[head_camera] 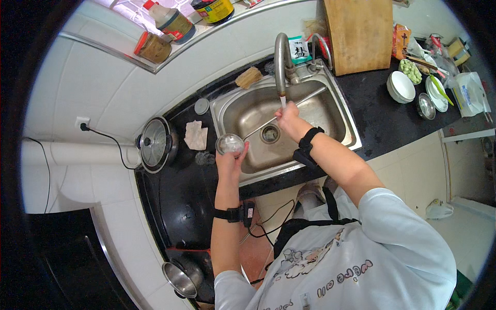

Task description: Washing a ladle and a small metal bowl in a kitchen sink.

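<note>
A metal ladle [229, 145] with a long thin handle lies across the stainless steel sink [248, 112]. My left hand [231, 161] holds it at the bowl, over the sink's left rim. Around the handle, below the running faucet [282, 66], my right hand [287, 116] is closed. Water falls from the spout onto or beside that hand. The handle's far end reaches toward the sink's back right corner. Under the handle the drain [270, 133] shows.
Left of the sink are a cloth [196, 135], a scouring pad [205, 158] and a lidded pot [154, 144]. A wooden cutting board [360, 37] stands behind the right side. White bowls [401, 87] and a metal bowl [426, 106] sit farther right. Jars and a bottle [172, 23] line the ledge.
</note>
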`<state>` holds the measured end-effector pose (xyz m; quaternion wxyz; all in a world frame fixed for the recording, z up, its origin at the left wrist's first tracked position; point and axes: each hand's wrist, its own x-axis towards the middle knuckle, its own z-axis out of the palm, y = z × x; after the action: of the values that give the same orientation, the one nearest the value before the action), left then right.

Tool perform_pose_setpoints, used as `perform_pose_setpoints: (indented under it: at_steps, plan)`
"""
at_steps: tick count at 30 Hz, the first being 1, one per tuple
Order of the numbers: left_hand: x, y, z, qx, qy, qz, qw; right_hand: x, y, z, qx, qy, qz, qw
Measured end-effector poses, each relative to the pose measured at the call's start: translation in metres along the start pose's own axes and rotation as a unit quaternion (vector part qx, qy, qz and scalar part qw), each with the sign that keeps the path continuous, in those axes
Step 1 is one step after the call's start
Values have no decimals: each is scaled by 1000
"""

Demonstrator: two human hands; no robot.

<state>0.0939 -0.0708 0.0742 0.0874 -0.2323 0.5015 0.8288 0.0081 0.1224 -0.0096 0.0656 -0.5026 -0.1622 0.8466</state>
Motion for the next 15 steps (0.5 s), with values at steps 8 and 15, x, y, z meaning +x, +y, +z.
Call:
perform_pose_setpoints:
  at_steps: [8,15]
  plan:
    - [12,-18,21,-55,-39,-33,997,26,-38,-15,68,-89,42,993]
    - [20,-25,29,-70,-37,-25,997,26,-22,-7,-6,-78,70,995]
